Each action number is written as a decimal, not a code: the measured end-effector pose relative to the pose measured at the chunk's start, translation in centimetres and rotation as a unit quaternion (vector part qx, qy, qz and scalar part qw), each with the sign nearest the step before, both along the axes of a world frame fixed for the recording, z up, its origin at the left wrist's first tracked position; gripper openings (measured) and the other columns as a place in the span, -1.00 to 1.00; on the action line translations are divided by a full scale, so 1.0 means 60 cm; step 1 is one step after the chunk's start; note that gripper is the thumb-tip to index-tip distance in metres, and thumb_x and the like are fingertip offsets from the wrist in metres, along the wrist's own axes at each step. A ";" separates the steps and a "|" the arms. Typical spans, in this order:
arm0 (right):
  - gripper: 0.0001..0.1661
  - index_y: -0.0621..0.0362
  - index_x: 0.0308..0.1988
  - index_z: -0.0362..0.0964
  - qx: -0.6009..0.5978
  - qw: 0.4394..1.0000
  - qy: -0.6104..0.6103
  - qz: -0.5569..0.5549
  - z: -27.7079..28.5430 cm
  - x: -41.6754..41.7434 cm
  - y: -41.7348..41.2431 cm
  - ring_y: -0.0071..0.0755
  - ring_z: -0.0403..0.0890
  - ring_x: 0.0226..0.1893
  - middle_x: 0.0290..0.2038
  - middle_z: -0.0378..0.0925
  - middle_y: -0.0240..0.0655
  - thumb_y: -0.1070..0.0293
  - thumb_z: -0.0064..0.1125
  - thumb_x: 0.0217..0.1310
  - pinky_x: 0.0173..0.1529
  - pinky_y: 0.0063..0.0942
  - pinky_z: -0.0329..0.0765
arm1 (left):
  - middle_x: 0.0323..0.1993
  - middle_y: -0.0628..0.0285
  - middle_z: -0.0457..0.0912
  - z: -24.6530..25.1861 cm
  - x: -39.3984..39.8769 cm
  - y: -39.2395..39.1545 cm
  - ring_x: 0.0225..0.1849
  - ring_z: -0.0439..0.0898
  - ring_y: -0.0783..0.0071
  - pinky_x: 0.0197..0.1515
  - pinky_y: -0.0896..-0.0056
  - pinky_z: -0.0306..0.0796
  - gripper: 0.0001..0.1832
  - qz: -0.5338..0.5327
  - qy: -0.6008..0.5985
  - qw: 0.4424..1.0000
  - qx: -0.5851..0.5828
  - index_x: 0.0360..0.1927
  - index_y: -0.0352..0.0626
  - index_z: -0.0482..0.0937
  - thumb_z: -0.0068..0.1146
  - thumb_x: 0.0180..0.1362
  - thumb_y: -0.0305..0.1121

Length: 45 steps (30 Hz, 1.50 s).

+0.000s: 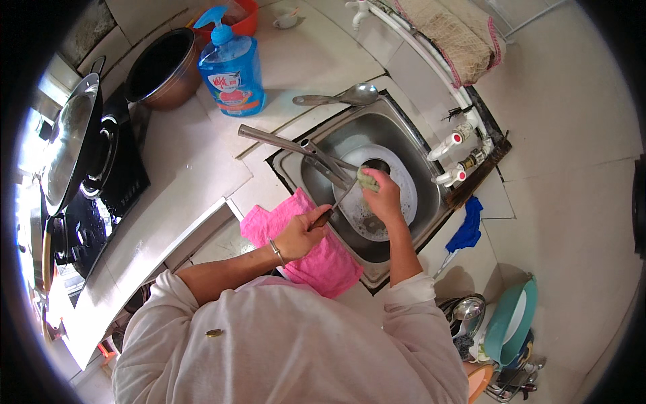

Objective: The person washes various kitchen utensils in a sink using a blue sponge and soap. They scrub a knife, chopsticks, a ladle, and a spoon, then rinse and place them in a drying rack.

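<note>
My left hand [303, 235] grips the brown handle [321, 219] of a thin metal utensil, whose far end runs to my right hand. My right hand [384, 197] presses a pale green sponge or scrubbing cloth [367, 180] around that end, so its shape is hidden. Below lies a white basin or plate [406, 189] with soapy water and a dark round item, inside the stainless steel sink [348, 129]. Metal utensil handles [270, 136] lean over the sink's left rim. A pink towel [325, 267] hangs over the front edge under my left wrist.
A blue dish-soap pump bottle [232, 76] and a metal spoon [348, 96] stand and lie behind the sink. White taps [446, 146] with red caps are at the right, near a blue cloth [465, 224]. A pot [164, 70] and a lidded wok [73, 141] are left.
</note>
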State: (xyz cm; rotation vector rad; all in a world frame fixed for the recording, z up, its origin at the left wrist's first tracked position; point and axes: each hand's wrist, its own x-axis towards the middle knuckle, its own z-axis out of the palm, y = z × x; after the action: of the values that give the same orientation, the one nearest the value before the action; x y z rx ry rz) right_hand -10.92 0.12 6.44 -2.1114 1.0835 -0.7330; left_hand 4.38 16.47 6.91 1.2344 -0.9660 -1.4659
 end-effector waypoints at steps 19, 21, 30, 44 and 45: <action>-0.49 0.23 -0.10 0.27 0.443 0.775 -0.377 -0.247 -0.120 -0.081 0.037 -0.38 0.42 -0.24 -0.21 0.38 -0.29 0.52 0.16 -0.18 -0.18 -0.46 0.39 | -0.76 0.42 0.14 -0.004 -0.018 -0.081 -0.85 0.01 0.68 -0.81 0.59 -0.10 -0.73 0.018 0.238 0.929 0.281 -0.29 -0.08 0.38 -0.23 0.18 -0.13; -0.52 0.22 -0.14 0.27 0.486 0.693 -0.501 -0.182 -0.087 -0.052 0.053 -0.39 0.41 -0.25 -0.23 0.37 -0.30 0.54 0.17 -0.19 -0.19 -0.46 0.39 | -0.77 0.40 0.17 -0.018 -0.042 -0.098 -0.86 0.04 0.66 -0.82 0.58 -0.09 -0.71 0.000 0.172 0.945 0.278 -0.40 -0.11 0.37 -0.22 0.17 -0.10; -0.54 0.20 -0.16 0.19 0.332 0.698 -0.505 -0.384 -0.102 -0.005 0.045 -0.33 0.41 -0.27 -0.25 0.33 -0.26 0.52 0.15 -0.16 -0.21 -0.43 0.40 | -0.84 0.37 0.17 0.021 -0.068 -0.082 -0.90 0.05 0.63 -0.86 0.56 -0.11 -0.63 -0.108 0.103 0.935 0.322 -0.52 -0.11 0.29 -0.25 0.17 -0.03; -0.52 0.14 -0.06 0.12 0.377 0.716 -0.465 -0.358 -0.031 0.014 0.147 -0.40 0.44 -0.30 -0.25 0.34 -0.30 0.46 0.10 -0.03 -0.30 -0.42 0.45 | -0.87 0.31 0.20 -0.017 -0.062 -0.143 -0.91 0.11 0.50 -0.86 0.47 -0.07 -0.56 -0.124 0.084 0.916 0.373 -0.63 -0.13 0.32 -0.31 0.15 -0.02; -0.51 0.14 -0.06 0.12 0.375 0.729 -0.442 -0.363 -0.047 0.009 0.151 -0.40 0.44 -0.30 -0.25 0.34 -0.30 0.45 0.10 -0.02 -0.31 -0.42 0.45 | -0.86 0.30 0.22 -0.021 -0.067 -0.144 -0.90 0.12 0.50 -0.86 0.46 -0.06 -0.57 -0.121 0.042 0.929 0.348 -0.65 -0.14 0.32 -0.30 0.15 -0.04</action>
State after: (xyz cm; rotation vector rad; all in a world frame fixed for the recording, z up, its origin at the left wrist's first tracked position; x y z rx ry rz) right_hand -10.38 9.16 3.59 -0.4428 1.2766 -1.2003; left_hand 0.38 7.86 5.65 1.5615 -0.5537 -2.1509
